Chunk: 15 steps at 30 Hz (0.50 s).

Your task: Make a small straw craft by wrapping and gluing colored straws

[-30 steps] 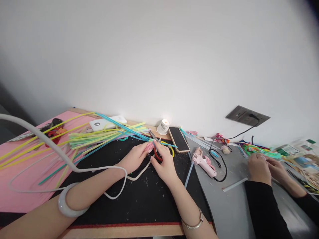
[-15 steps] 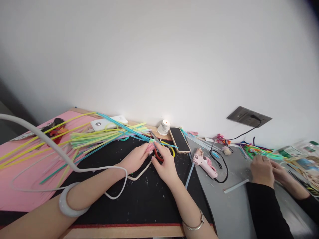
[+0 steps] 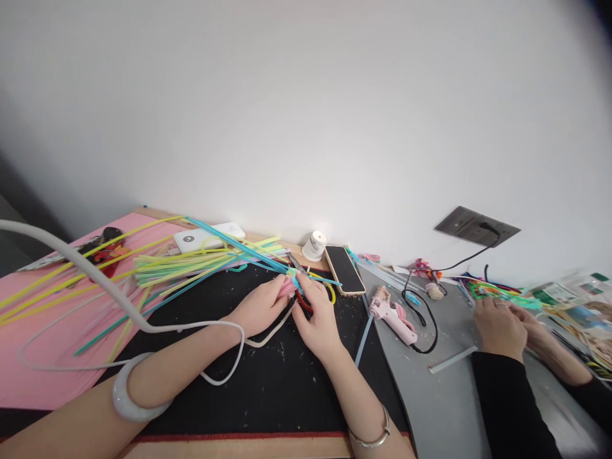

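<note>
My left hand (image 3: 258, 307) and my right hand (image 3: 316, 316) meet over the black mat (image 3: 268, 376). Both pinch a small pink bundle of straw pieces (image 3: 288, 285) with a green piece at its top. My left fingers curl round its left side, my right thumb and forefinger press on its right side. A red-handled tool (image 3: 303, 301) lies just under my right fingers. A pile of long yellow, green and blue straws (image 3: 191, 260) fans out to the left of the bundle. A white cable (image 3: 157, 326) loops across my left forearm.
A lit candle in a white cup (image 3: 314, 245) and a phone (image 3: 345, 268) stand behind my hands. A pink glue gun (image 3: 392, 313) with a black cord lies on the grey sheet (image 3: 430, 395). Another person's hands (image 3: 507, 325) work among coloured pieces at right. A power bank (image 3: 206, 236) rests at back left.
My hands stay on the pink bundle, with only small finger shifts. The other person's hands have moved slightly at the right.
</note>
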Available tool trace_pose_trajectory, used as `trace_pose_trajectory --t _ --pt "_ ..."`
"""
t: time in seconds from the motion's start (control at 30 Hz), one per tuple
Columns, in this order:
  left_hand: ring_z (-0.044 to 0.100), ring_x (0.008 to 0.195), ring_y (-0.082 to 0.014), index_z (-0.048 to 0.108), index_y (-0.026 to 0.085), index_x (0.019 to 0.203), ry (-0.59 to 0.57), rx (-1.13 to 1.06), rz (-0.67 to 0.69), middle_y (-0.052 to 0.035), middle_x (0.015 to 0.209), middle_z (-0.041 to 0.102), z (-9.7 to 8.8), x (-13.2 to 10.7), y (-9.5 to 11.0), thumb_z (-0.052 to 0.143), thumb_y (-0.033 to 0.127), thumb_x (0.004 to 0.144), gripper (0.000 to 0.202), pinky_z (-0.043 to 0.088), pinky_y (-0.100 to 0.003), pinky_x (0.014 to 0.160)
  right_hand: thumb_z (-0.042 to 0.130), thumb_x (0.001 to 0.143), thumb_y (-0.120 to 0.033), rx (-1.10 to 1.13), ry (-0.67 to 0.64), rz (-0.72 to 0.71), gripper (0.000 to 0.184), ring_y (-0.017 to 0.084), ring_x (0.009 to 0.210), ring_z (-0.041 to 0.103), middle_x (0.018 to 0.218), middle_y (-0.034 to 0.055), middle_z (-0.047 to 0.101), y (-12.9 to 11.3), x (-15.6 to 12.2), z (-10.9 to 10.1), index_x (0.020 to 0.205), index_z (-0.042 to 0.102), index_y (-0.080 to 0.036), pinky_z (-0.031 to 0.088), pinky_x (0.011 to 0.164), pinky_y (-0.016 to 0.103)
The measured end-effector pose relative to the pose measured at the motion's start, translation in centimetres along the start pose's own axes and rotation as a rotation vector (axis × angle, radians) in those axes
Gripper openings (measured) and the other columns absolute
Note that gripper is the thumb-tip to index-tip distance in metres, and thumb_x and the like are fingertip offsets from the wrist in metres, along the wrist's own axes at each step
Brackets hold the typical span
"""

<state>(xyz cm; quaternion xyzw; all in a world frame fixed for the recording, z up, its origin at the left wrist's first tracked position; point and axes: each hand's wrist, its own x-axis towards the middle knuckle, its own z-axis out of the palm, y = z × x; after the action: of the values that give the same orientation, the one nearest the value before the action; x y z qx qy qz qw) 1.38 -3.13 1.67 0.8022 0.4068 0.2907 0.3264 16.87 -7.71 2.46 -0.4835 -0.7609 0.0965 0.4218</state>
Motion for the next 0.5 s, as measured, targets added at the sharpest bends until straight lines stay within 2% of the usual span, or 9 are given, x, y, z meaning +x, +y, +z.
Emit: trace_pose_trajectory --t 0.13,0.5 --pt "0.058 0.077 -0.0206 0.040 0.023 0.081 -0.019 -0.024 0.019 -0.0041 0.083 0.059 0.00 0.01 0.02 0.037 0.021 0.088 0.007 0.043 -0.030 0.068 0.048 0.082 -0.010 -0.027 -0.040 -0.034 0.059 0.024 0.128 0.042 0.139 0.0068 0.050 0.00 -0.12 0.07 0.139 0.043 -0.025 0.036 0.106 0.047" --pt "0.060 0.080 -0.0212 0.042 0.022 0.085 -0.027 -0.040 0.024 -0.0067 0.087 0.060 0.55 -0.07 -0.59 0.030 0.026 0.093 0.015 0.045 -0.032 0.072 0.049 0.080 -0.009 -0.004 -0.078 -0.014 0.062 0.024 0.126 0.044 0.136 0.0066 0.052 0.15 -0.19 0.19 0.139 0.043 -0.025 0.037 0.106 0.047"
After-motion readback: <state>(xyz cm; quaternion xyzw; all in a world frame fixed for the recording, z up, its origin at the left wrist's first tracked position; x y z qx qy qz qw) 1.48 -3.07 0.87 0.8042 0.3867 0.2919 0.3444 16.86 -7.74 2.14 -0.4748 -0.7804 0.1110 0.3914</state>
